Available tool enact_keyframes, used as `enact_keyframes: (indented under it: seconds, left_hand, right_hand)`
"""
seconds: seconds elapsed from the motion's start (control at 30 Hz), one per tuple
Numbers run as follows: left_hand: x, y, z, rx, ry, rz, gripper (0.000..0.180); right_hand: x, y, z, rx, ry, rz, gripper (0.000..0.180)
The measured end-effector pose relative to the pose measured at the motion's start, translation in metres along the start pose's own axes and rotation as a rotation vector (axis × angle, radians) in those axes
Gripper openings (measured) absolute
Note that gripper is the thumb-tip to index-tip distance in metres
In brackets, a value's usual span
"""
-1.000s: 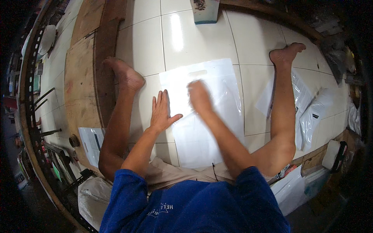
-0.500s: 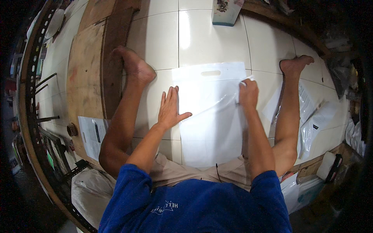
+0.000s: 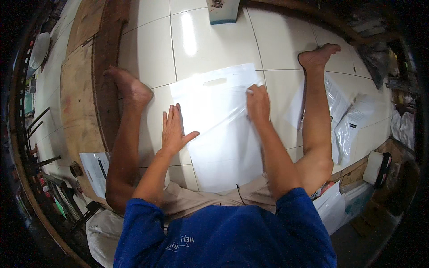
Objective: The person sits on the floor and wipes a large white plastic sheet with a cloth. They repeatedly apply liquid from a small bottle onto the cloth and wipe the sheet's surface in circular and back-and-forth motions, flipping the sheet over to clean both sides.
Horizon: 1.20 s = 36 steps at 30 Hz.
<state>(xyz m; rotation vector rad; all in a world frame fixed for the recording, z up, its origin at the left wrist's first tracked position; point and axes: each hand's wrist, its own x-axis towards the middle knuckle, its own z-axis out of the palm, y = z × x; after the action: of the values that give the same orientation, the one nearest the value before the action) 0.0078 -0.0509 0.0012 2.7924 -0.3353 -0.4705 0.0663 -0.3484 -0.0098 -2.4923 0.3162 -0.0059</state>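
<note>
A flat white plastic bag (image 3: 219,152) with an oval handle slot near its far edge lies on the floor between my legs. Along its left edge my left hand (image 3: 173,134) rests flat, fingers stretched out, thumb spread onto the bag. My right hand (image 3: 259,106) is closed at the bag's upper right edge, pinching a bit of its white plastic. Diagonal creases run across the bag from that pinch towards my left thumb. My curled fingers hide exactly how much plastic is gripped.
Several plastic-wrapped packets (image 3: 351,129) lie beyond my right leg. Wooden boards (image 3: 82,89) stand at the left, with another printed white bag (image 3: 94,172) beside my left knee. A box (image 3: 223,12) stands at the far side on the tiles.
The view has shifted, so everything appears further left. My right hand has moved slightly inward over the bag's edge with the pinched plastic. My left hand stays flat at the left edge.
</note>
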Motion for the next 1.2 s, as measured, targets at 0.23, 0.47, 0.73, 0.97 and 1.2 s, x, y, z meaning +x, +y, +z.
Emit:
enact_keyframes:
  seconds: [0.23, 0.47, 0.73, 0.97, 1.2]
  left_hand:
    - [0.002, 0.001, -0.003, 0.016, -0.031, -0.024, 0.121]
    - [-0.001, -0.003, 0.000, -0.035, -0.026, 0.022, 0.121]
    - [-0.001, -0.008, 0.005, -0.089, 0.035, 0.045, 0.120]
    - [-0.002, -0.003, 0.000, -0.017, -0.016, 0.025, 0.119]
    - [0.001, 0.001, -0.005, -0.039, -0.002, 0.035, 0.119]
  right_hand:
    - [-0.042, -0.027, 0.055, 0.266, -0.025, -0.144, 0.012]
    - [-0.009, 0.003, 0.028, 0.198, -0.006, 0.055, 0.012]
    - [-0.023, -0.048, 0.071, 0.176, -0.045, -0.208, 0.013]
    - [0.015, -0.022, 0.046, 0.126, -0.002, -0.079, 0.013]
    - [0.049, 0.001, 0.003, 0.081, 0.054, -0.149, 0.017]
